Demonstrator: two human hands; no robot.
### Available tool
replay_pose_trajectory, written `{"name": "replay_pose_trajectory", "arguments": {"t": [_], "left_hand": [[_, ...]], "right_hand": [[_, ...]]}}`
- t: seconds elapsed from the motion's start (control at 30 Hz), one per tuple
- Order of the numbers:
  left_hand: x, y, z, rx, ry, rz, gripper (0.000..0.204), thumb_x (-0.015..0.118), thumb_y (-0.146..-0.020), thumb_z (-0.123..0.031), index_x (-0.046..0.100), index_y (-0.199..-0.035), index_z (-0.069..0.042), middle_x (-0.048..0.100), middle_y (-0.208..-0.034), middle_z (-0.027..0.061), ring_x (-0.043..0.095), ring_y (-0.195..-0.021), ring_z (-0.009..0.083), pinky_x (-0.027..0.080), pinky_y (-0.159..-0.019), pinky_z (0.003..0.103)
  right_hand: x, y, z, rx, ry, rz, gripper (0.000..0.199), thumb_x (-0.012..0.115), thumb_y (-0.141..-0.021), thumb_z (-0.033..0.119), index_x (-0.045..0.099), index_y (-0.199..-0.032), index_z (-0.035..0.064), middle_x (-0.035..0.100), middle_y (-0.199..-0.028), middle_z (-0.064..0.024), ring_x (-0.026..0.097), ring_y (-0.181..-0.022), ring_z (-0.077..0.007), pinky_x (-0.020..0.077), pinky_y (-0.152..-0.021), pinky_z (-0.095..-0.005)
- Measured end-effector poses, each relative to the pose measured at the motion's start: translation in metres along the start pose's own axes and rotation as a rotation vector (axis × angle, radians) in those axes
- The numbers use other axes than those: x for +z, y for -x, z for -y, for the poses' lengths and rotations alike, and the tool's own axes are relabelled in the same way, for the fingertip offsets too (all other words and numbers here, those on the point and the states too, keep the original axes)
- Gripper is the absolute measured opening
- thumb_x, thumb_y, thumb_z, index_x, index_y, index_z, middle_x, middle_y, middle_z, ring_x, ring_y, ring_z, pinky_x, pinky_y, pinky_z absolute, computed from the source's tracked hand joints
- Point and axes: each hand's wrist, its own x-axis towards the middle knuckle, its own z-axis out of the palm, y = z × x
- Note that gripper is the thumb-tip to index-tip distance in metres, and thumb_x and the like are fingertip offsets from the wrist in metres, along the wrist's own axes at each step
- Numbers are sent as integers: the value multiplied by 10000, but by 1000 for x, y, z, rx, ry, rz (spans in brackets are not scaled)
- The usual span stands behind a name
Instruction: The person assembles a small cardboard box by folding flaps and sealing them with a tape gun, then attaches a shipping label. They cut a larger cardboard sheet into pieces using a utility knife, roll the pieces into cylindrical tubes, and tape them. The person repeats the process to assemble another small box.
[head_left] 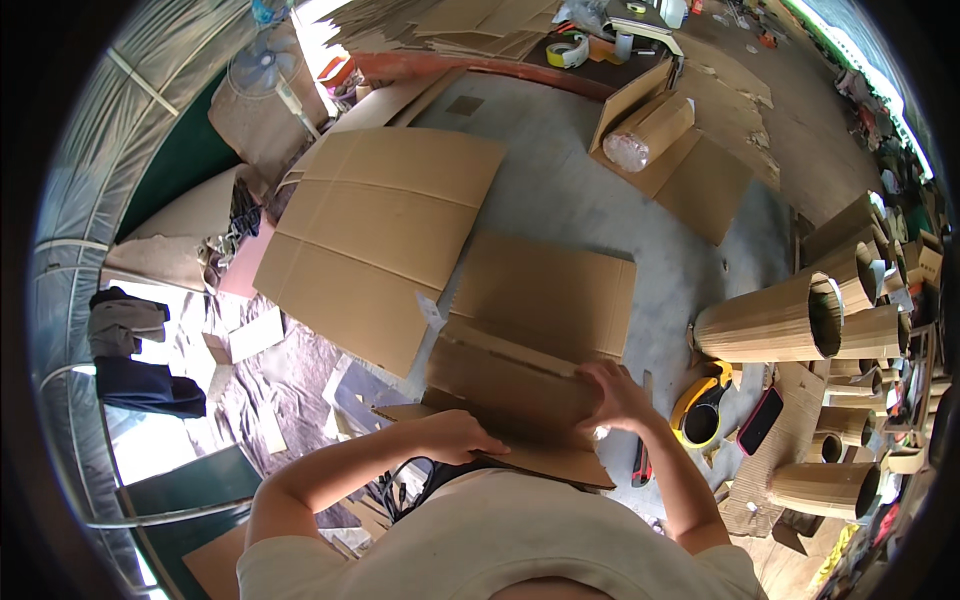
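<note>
Right in front of me on the grey worktable is a creased cardboard sheet (545,290). Its far panel lies flat, while the nearer panels are bent up into a trough against my body. My left hand (465,437) is closed on the near flap, thumb and fingers at its edge. At the trough's right end, my right hand (608,393) grips the raised panel, with some fingertips hidden behind the board. A yellow tape dispenser (700,408) and a red-and-black utility knife (641,465) lie right of my right hand.
Left of the sheet lies a large flat cardboard (385,220). A wrapped roll (645,138) rests on folded cardboard at the far right. Several cardboard tubes (765,322) line the right side, near a phone (760,420). A fan (262,68) stands at the back left.
</note>
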Motion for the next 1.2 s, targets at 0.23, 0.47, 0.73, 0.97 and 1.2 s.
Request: {"name": "replay_pose_trajectory", "arguments": {"t": [0.23,0.47,0.73,0.97,1.2], "left_hand": [[6,-3,4,61,-21,-48,445,535,-729,-76,561,-1146,-227,632,-962,75,598,-825,302,476,-722,396],[-17,14,15,81,183,-70,359,659,-732,-235,608,-1083,-173,635,-989,55,610,-842,262,480,-728,337],[-61,56,108,-956,701,-1016,376,620,-803,-373,582,-771,0,610,-650,79,605,-540,154,487,-493,250],[-36,37,151,-745,974,-783,267,586,-821,-290,557,-789,-26,630,-686,89,635,-584,183,520,-556,289],[-85,87,131,-565,1038,-1222,327,605,-818,-323,557,-933,-21,627,-892,110,637,-767,203,521,-684,308]], "right_hand": [[37,37,-23,39,-275,-78,968,838,-448,240,374,-1294,164,347,-1287,-136,367,-1188,-333,396,-939,-411],[37,45,-3,-8,-313,-32,915,791,-500,200,370,-1307,113,386,-1254,-135,434,-1055,-277,397,-902,-339],[47,53,-2,88,-364,-107,936,794,-483,159,366,-1315,125,332,-1308,-121,332,-1213,-290,347,-986,-363],[54,52,-6,27,-344,-124,929,774,-501,160,347,-1326,130,333,-1321,-129,301,-1227,-321,309,-1013,-384],[57,56,-10,15,-336,-150,955,788,-508,193,323,-1340,139,338,-1337,-136,283,-1238,-354,278,-1032,-407]]}}
